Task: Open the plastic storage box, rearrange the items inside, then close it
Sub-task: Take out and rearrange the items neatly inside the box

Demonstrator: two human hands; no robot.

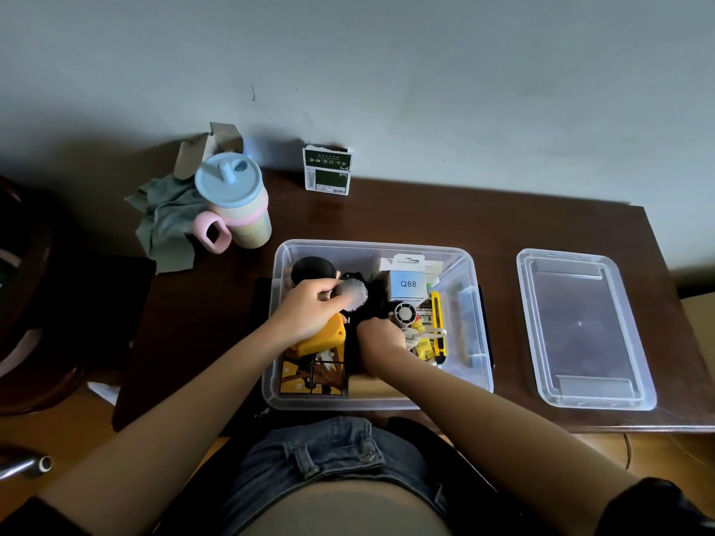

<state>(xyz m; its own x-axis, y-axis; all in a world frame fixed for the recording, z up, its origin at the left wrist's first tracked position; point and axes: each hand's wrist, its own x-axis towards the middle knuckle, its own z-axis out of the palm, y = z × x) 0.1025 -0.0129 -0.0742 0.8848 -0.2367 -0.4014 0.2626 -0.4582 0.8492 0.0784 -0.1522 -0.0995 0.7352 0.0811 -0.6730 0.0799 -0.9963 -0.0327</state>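
Note:
The clear plastic storage box stands open on the dark wooden table, packed with small items. Its clear lid lies flat to the right. My left hand is inside the box at the left and pinches a small round clear-topped item next to a black round object. A yellow item lies under that hand. My right hand is curled in the middle of the box beside a small round fan; what it grips is hidden. A white box marked Q88 and a yellow utility knife sit at the right.
A pastel cup with a blue lid and a grey-green cloth stand at the table's back left. A green and white carton is by the wall. A chair is at the left. The table's edge runs just in front of the box.

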